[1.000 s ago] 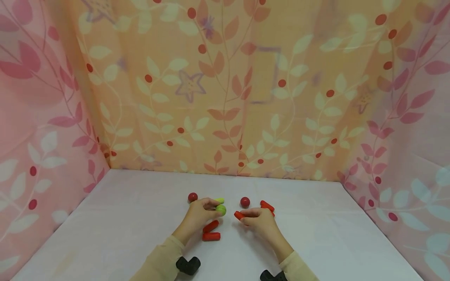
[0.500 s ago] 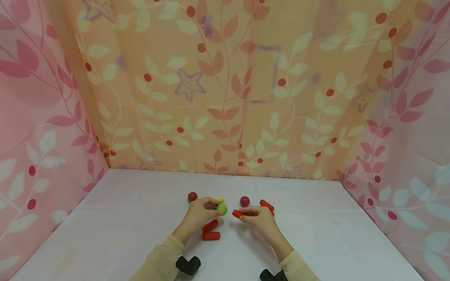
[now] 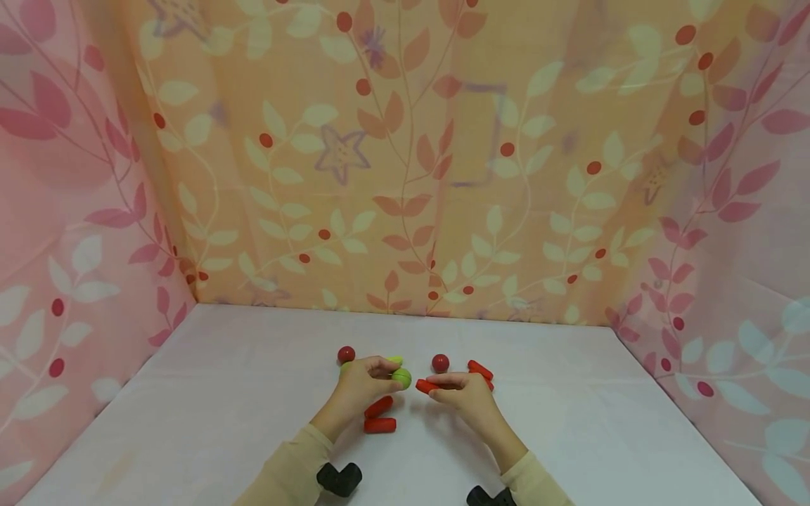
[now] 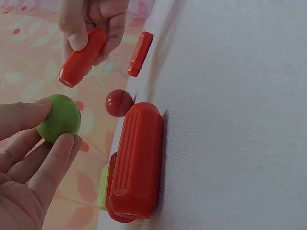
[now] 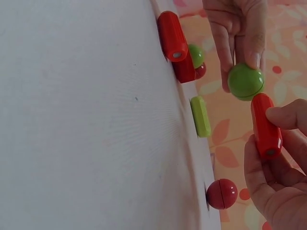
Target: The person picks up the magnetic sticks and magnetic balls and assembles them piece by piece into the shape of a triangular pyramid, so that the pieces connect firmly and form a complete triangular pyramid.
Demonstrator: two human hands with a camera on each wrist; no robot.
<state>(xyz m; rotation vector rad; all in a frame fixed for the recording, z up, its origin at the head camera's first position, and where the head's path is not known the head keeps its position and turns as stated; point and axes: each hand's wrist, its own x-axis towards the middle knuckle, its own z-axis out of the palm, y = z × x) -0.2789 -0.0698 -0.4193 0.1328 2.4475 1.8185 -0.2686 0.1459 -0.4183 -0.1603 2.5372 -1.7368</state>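
Left hand (image 3: 365, 377) pinches glossy green ball (image 3: 401, 379); right hand (image 3: 467, 393) pinches glossy red grooved cylinder (image 3: 425, 386). Gap's narrower than 1 s ago, pieces still apart; bringing-together seems under way.

Lettering, labels, brands — none readable | numbers, signs — none readable either

I see a narrow gap between the held green ball (image 3: 402, 379) and held red rod (image 3: 424, 386); beyond, a lime rod (image 5: 200, 116) and red ball (image 5: 222, 193) flank the passage.
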